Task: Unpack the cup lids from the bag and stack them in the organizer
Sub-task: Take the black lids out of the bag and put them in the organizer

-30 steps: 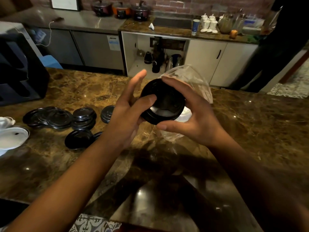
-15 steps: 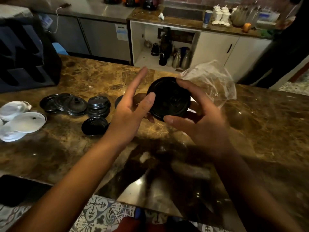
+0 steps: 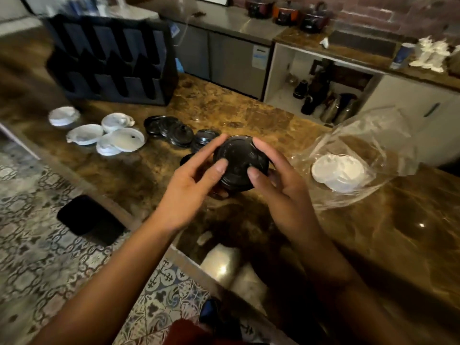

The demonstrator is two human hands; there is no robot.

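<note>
I see both hands, L (image 3: 189, 185) & R (image 3: 281, 192), gripping black lid stack (image 3: 240, 163) above counter (image 3: 249, 118); bag (image 3: 368, 145) just to R.

organizer (image 3: 112, 61) blurred, bag (image 3: 368, 155) partly blurred

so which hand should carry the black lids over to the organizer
Probably the left hand. Both hands hold the black lids, but the organizer stands far left on the counter, on that hand's side. The right hand is nearer the bag.
</note>
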